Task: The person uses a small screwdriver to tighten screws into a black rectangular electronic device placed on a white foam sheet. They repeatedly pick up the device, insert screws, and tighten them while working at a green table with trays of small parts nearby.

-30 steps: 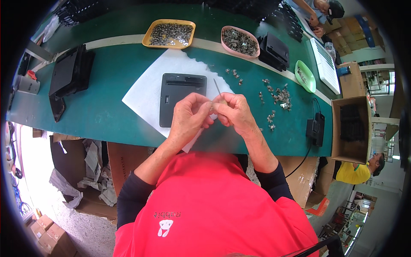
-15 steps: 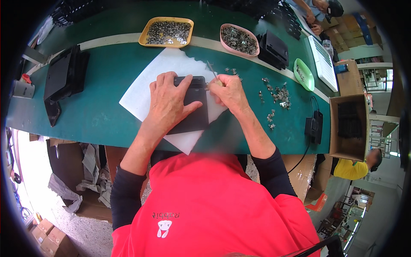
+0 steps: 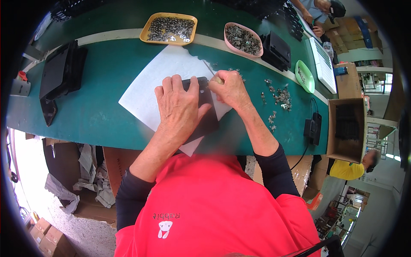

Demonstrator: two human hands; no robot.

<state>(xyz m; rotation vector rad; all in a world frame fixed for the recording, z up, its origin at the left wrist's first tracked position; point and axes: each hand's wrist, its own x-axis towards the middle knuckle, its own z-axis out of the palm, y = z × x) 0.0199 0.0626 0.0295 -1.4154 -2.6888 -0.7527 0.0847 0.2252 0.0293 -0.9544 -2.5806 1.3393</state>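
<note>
Head view only. Black flat panel (image 3: 204, 112) mostly hidden under the left hand (image 3: 180, 108); only its upper right corner and right and lower edges showing. Lying on a white paper sheet (image 3: 147, 88) on the green table (image 3: 94, 115). Left hand pressed flat on the panel, palm down, fingers (image 3: 177, 85) spread and straight, gripping nothing, forearm running down toward the red shirt. Right hand (image 3: 229, 89) just right of those fingers, curled into a loose fist at the panel's top right corner, fingers closed round a thin metal tool (image 3: 209, 68) whose tip pokes up and left; whatever else sits inside the fist not to be made out. Beyond the fingertips, two trays of small metal parts: one yellow tray (image 3: 147, 31), one pink tray (image 3: 229, 43). Right of the right hand, loose small parts (image 3: 280, 95) scattered, too small to count; one green dish (image 3: 305, 77) further right. One stack of black panels (image 3: 60, 73) well left of the left fingers, partly cut by the rim's bend.
</note>
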